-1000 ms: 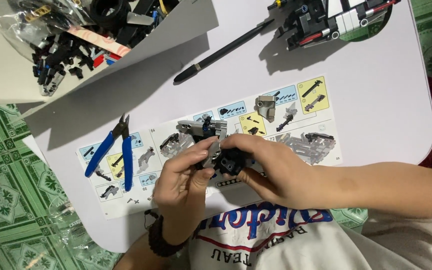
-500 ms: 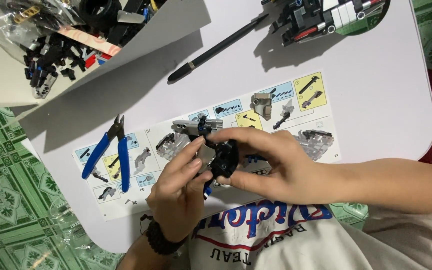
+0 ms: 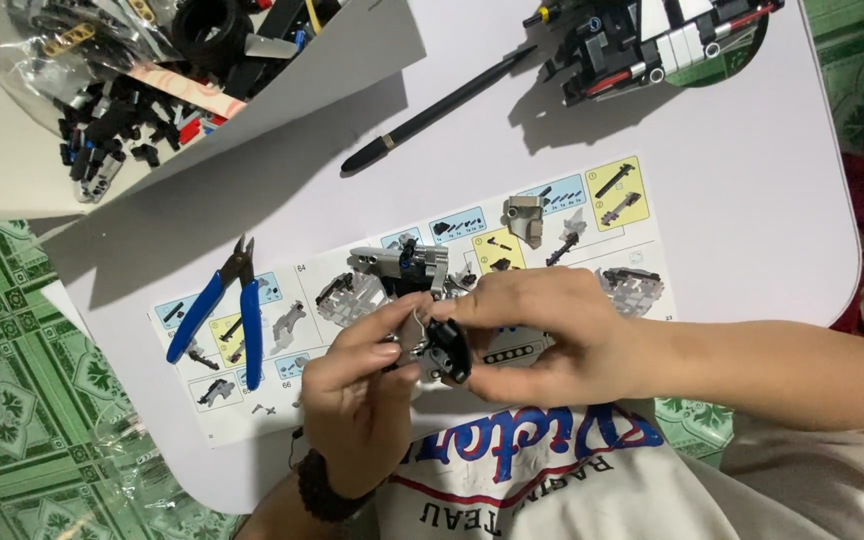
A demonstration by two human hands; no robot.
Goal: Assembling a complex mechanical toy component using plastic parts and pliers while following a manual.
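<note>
- Left hand (image 3: 362, 385) is pinching one end of a small black and grey brick assembly (image 3: 439, 347) between thumb and fingertips, closed on it.
- Right hand (image 3: 542, 325) is gripping the same assembly from the other side, fingers curled over it.
- The assembly is being held just above the near edge of the instruction sheet (image 3: 282, 330), which is lying on the white table (image 3: 752, 200).
- A grey brick piece (image 3: 399, 265) is resting on the sheet, just beyond the hands.
- Blue-handled cutters (image 3: 220, 312) are lying on the sheet's left part.
- A black pen (image 3: 432, 110) is lying beyond the sheet.
- A part-built black model (image 3: 652, 40) is sitting well beyond the sheet, to the right.
- A bag of loose parts (image 3: 122, 90) is lying far left of the sheet.
</note>
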